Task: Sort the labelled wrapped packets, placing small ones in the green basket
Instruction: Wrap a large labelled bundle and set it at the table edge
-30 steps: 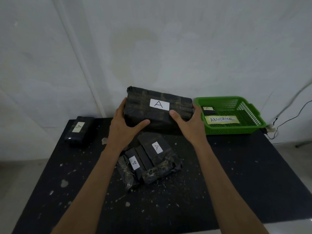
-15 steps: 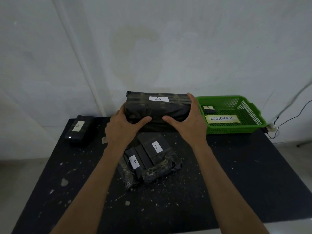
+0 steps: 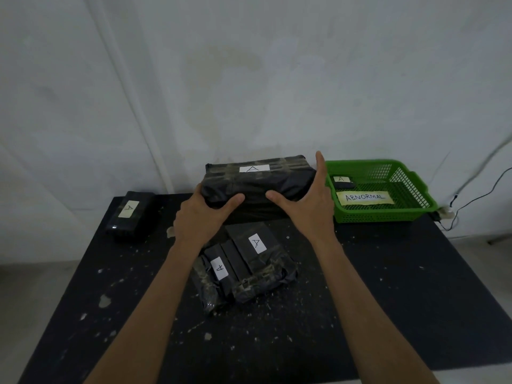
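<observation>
Black table (image 3: 388,300): five packets, one basket (image 3: 415,214); both hands' fingers hold large packet (image 3: 257,187).

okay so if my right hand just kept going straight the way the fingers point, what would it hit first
Probably the white wall behind the table. The right hand lies along the end of the large packet, fingers pointing away from you between it and the green basket. Depth is unclear, so it might graze the basket's rim.

Large black wrapped packet (image 3: 259,187), label "A" up, at far edge of black table (image 3: 388,286). Left hand (image 3: 202,217) grips its left end; right hand (image 3: 310,209) flat against its right end, fingers straight. Green basket (image 3: 388,212) just right of packet, holding one small packet (image 3: 343,182). Two packets (image 3: 243,267) near side of it.
</observation>
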Demonstrator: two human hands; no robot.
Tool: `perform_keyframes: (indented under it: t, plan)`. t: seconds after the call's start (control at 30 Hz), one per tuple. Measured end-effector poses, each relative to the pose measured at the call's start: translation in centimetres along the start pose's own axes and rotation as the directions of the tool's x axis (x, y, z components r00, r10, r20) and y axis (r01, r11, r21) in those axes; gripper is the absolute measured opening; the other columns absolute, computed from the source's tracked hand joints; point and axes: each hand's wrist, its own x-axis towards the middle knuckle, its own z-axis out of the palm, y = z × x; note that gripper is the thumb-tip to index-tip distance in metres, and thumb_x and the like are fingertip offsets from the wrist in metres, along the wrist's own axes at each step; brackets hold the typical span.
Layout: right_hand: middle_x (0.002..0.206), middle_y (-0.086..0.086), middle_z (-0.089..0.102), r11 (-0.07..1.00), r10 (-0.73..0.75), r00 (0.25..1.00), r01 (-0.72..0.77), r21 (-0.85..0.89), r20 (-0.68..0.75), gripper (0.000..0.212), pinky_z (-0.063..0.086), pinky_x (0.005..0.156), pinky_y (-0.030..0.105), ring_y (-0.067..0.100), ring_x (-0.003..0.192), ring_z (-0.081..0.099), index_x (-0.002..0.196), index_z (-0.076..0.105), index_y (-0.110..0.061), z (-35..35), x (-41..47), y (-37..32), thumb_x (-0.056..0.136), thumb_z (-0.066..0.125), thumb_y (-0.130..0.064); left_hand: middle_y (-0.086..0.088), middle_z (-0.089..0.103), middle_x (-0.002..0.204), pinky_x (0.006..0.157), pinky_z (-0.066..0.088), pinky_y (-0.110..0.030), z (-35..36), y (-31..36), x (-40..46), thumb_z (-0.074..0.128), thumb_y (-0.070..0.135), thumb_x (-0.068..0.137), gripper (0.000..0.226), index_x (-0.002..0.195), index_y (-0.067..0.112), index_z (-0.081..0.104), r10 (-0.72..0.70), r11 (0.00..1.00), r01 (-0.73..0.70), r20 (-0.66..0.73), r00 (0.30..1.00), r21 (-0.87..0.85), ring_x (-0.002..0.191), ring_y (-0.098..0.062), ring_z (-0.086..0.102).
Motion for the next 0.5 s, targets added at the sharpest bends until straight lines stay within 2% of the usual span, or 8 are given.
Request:
perform_keyframes:
  t: [0.07,0.13,0.23,0.3,0.37,0.43,0.5]
  plan:
    - [0.154,-0.003,0.044,0.986,0.031,1.0,-0.031,0.166,0.004,0.106,0.037,0.117,0.053,0.025,0.141,0.043,0.156,0.019,-0.039,0.0,0.2,0.4,0.072,0.075,-0.072,-0.011,0.054,0.144,0.111,0.041,-0.046,-0.1,0.0,0.3,0.054,0.082,0.075,0.093,0.144,0.021,0.046,-0.066,0.984,0.082,0.109,0.992,-0.156,0.13,-0.032,0.052]
    - [0.134,-0.008,0.06,0.963,0.028,1.0,-0.03,0.267,0.011,0.074,0.045,0.111,0.047,0.015,0.127,0.055,0.146,0.043,-0.031,0.0,0.4,0.5,0.086,0.061,-0.071,-0.011,0.051,0.146,0.112,0.038,-0.045,0.0,0.0,0.6,0.052,0.081,0.077,0.091,0.143,0.019,0.047,-0.114,0.959,0.145,0.136,0.984,-0.244,0.131,-0.031,0.05]
    - [0.119,-0.016,0.065,0.883,0.09,0.996,-0.08,0.462,0.001,0.038,0.05,0.106,0.035,-0.004,0.11,0.061,0.131,0.06,-0.025,-0.4,0.6,0.5,0.102,0.052,-0.048,-0.008,0.056,0.139,0.107,0.044,-0.041,0.2,0.0,0.8,0.061,0.078,0.075,0.088,0.137,0.016,0.052,-0.12,0.956,0.148,0.124,0.985,-0.252,0.121,-0.026,0.056]
    - [0.115,-0.018,0.066,0.852,0.147,0.989,-0.124,0.509,-0.005,0.031,0.05,0.105,0.034,-0.005,0.106,0.062,0.125,0.063,-0.028,-0.8,0.9,0.6,0.101,0.056,-0.047,-0.007,0.058,0.136,0.101,0.046,-0.036,0.5,0.1,0.8,0.064,0.075,0.075,0.086,0.136,0.015,0.053,-0.098,0.964,0.126,0.131,0.986,-0.232,0.112,-0.021,0.057]
    - [0.119,-0.012,0.064,0.846,0.214,0.977,-0.198,0.494,0.026,0.033,0.051,0.106,0.04,0.005,0.11,0.061,0.121,0.061,-0.034,-1.0,1.4,0.6,0.095,0.062,-0.054,-0.007,0.056,0.137,0.096,0.043,-0.031,0.8,0.3,0.6,0.068,0.07,0.076,0.087,0.139,0.014,0.049,-0.094,0.966,0.122,0.134,0.987,-0.226,0.107,-0.017,0.053]
    - [0.116,-0.011,0.061,0.844,0.255,0.966,-0.246,0.477,0.047,0.033,0.052,0.103,0.046,0.012,0.11,0.061,0.118,0.057,-0.038,-1.1,1.7,0.7,0.09,0.07,-0.05,-0.008,0.053,0.141,0.099,0.045,-0.032,1.2,0.4,0.5,0.071,0.068,0.074,0.092,0.143,0.015,0.042,-0.091,0.963,0.119,0.125,0.988,-0.241,0.111,-0.019,0.054]
    - [0.115,-0.01,0.063,0.84,0.227,0.972,-0.226,0.494,0.058,0.032,0.054,0.1,0.049,0.016,0.11,0.063,0.113,0.057,-0.041,-1.4,1.9,0.7,0.086,0.074,-0.043,-0.011,0.046,0.148,0.105,0.043,-0.037,1.5,0.8,0.5,0.073,0.066,0.074,0.1,0.15,0.018,0.029,-0.071,0.967,0.099,0.121,0.99,-0.236,0.125,-0.026,0.052]
